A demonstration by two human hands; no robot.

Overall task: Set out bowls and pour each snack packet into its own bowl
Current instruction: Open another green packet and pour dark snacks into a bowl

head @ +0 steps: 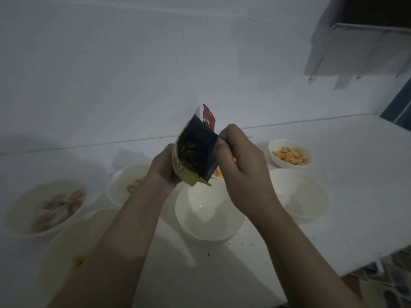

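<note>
Empty white bowl [209,215] sits nearest on the counter [347,185]. Above it, left hand [163,168] grips the dark snack packet [195,152]; right hand [239,161] pinches its top corner. Packet print is illegible, probably too dim. Red packet [209,116] behind shows unreadable white lettering. Far bowl [290,154] holds orange snacks.

Head cam only, looking fwd and down, close over white counter [333,196] by wall.
</note>
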